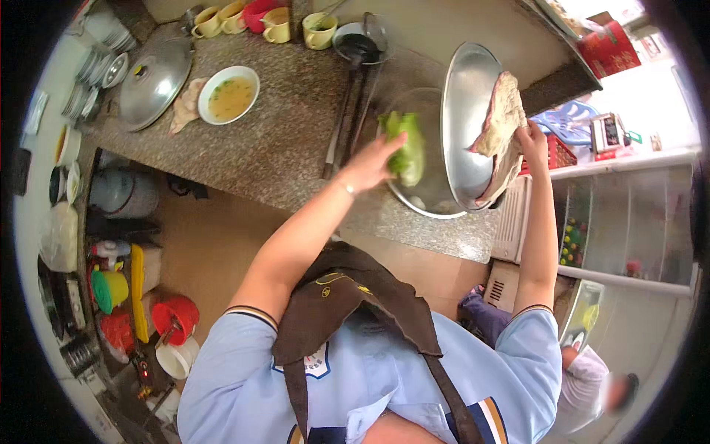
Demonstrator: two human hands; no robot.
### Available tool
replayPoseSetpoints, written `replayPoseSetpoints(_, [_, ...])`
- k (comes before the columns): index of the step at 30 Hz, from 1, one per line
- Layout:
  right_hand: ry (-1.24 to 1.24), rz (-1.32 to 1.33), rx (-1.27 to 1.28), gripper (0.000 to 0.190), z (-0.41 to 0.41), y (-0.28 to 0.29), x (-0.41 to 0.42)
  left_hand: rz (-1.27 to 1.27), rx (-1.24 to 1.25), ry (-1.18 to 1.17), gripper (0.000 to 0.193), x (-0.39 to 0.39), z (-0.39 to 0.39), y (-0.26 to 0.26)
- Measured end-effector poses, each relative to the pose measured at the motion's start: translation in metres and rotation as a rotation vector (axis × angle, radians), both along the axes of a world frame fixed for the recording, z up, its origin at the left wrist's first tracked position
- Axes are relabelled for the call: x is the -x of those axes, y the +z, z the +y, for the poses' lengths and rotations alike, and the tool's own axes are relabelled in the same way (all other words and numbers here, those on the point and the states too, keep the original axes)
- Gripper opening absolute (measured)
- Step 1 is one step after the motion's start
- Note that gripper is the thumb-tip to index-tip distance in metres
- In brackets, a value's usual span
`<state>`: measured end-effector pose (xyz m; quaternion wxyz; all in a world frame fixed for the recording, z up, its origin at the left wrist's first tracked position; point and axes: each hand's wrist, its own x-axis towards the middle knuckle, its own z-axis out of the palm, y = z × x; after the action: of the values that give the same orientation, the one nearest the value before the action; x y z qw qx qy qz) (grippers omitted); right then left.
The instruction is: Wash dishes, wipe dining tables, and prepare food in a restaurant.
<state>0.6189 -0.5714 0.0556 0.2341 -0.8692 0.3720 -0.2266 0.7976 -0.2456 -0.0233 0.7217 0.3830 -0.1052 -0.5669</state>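
Observation:
My left hand [373, 162] is at a bunch of green leafy vegetable [407, 150], blurred by motion, over a wide metal pot [430, 208] set in the granite counter. Whether the fingers still grip the leaves cannot be told. To the right, my right hand [532, 145] holds a tilted metal lid [468, 122] through a folded pale cloth [502, 119]. The lid stands nearly on edge above the pot's right side. Steam blurs the pot's inside. On the counter at left, a white bowl of soup [230, 100] with chopped greens sits beside another cloth [188, 105].
Another metal lid [158, 83] lies at the upper left. Long dark utensils [352, 111] rest left of the pot, below a bowl with a ladle. Several cups [276, 25] line the wall. A person [585, 388] is at the lower right, near a glass-fronted cabinet [627, 222].

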Motion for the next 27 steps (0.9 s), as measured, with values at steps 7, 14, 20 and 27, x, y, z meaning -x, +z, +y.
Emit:
replayPoseSetpoints(7, [-0.093, -0.03, -0.095, 0.055, 0.008, -0.001, 0.022, -0.059, -0.062, 0.005, 0.054, -0.039, 0.018, 0.016])
replayPoseSetpoints(14, [0.155, 0.519, 0.426, 0.04, -0.002, -0.091, -0.021, 0.065, 0.006, 0.384, 0.044, -0.092, 0.175, 0.011])
replayPoseSetpoints(20, [0.069, 0.479, 0.383, 0.022, 0.06, -0.089, -0.05, 0.202, -0.1, 0.913, 0.038, -0.115, 0.338, -0.007])
replayPoseSetpoints(27, [0.041, 0.36, 0.464, 0.038, -0.041, 0.019, 0.025, 0.248, -0.041, 1.067, 0.034, -0.129, 0.384, -0.022])
